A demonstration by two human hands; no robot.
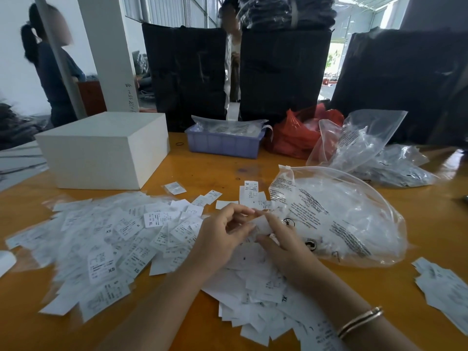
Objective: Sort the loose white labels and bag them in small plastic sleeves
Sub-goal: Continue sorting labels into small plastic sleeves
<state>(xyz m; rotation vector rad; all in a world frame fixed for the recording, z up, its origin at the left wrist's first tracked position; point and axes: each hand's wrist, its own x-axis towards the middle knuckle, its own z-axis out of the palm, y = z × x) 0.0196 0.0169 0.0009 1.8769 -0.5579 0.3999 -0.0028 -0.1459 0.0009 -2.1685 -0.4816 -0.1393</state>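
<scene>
- Both hands are working together over the middle of the table (253,171), just above the label pile (101,239).
- The left hand (220,236) is curling its fingers (240,211) toward the right hand (281,239), and a small white piece, seemingly a label (262,224), is sitting between the two sets of fingertips.
- The piece looks pinched by both hands, but motion blur is hiding whether a sleeve is already around it; I cannot tell.
- The loose labels are lying in a wide drift to the left of and beneath the hands, printed sizes such as XS, S and XL showing, many overlapping.
- A short row of labels (249,195) is resting just beyond the fingertips, perhaps already sorted.
- A big clear bag (342,216) is lying just right of the right hand, touching the pile's edge; it probably contains the small sleeves, though its contents are blurring together.
- Judging by looks, the labels are feather-light, thin and floppy, and likely to slide over one another and over the smooth tabletop.
- Taking one by a short edge with a fingertip pinch seems best; pressing flat would probably drag its neighbours along.
- The sleeves are likely to be slippery and clingy, so opening the mouth with one hand while feeding with the other looks sensible.
</scene>
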